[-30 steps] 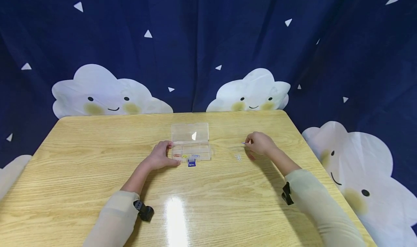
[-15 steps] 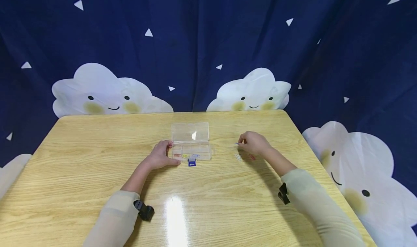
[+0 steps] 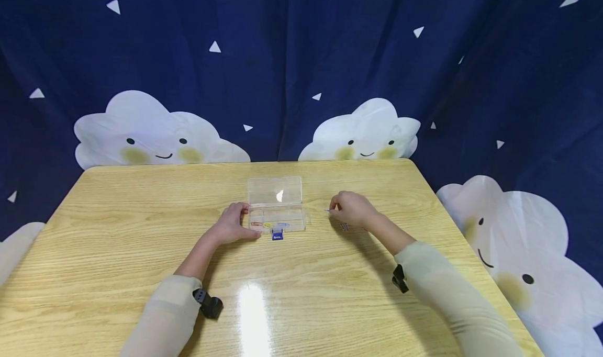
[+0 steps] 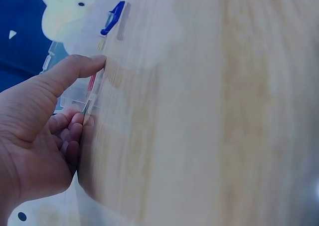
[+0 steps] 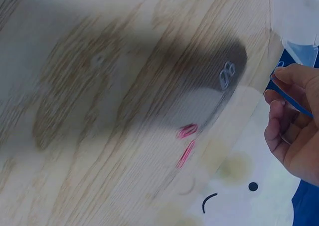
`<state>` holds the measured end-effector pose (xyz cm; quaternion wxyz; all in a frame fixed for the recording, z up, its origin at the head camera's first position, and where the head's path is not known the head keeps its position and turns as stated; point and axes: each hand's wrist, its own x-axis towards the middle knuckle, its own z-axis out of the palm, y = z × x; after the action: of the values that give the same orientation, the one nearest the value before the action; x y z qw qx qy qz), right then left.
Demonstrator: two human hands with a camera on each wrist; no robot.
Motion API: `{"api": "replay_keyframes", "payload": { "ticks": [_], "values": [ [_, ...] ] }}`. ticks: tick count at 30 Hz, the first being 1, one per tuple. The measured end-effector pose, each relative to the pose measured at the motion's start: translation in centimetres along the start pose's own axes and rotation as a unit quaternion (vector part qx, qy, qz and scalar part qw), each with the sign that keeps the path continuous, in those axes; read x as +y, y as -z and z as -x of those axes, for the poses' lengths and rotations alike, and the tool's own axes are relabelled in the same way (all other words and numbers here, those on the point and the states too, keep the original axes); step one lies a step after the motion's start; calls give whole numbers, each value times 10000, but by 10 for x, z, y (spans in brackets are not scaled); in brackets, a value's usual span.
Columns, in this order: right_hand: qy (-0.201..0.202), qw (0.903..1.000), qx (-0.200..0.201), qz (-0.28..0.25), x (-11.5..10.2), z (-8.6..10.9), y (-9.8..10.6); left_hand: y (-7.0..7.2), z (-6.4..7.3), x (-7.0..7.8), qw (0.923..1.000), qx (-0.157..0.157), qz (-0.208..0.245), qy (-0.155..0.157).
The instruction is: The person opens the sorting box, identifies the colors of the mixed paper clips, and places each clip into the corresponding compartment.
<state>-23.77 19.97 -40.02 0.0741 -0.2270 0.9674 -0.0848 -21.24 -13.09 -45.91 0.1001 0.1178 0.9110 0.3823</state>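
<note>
A clear plastic compartment box [image 3: 293, 214] lies on the table with its lid [image 3: 266, 191] raised at the back. Red [image 3: 256, 224], yellow [image 3: 267, 225] and blue [image 3: 282, 225] paper clips lie in its front compartments. My left hand [image 3: 230, 226] holds the box's left end, thumb at the front edge and fingers at the side. To the right of the box, my right hand [image 3: 354, 209] pinches a blue paper clip [image 5: 280, 64] between thumb and finger, above the table. Beneath it lie white paper clips [image 5: 227, 75] and red paper clips [image 5: 187, 131].
A blue latch [image 3: 277, 235] sticks out from the box's front. The wooden table [image 3: 330, 294] runs back to a dark blue curtain [image 3: 264, 58] with cloud prints. Black wrist cameras [image 3: 207, 303] sit at both sleeves.
My right hand has moved left toward the box with the blue paper clip, passing over the loose clips. The left hand and the box have stayed put.
</note>
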Motion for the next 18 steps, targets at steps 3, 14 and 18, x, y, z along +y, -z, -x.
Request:
{"api": "replay_keyframes", "payload": {
  "ticks": [3,14,18],
  "values": [
    [69,10000,-24,-20,-6,-3,-1,0,-1,-1,10000,-15,-19,9],
    [308,9995,3,-15,-22,-11,-1,-1,0,-1,9999,105,-41,-79],
    [401,9992,62,2,-29,-14,-1,0,0,0,10000,10,-29,9]
  ]
}}
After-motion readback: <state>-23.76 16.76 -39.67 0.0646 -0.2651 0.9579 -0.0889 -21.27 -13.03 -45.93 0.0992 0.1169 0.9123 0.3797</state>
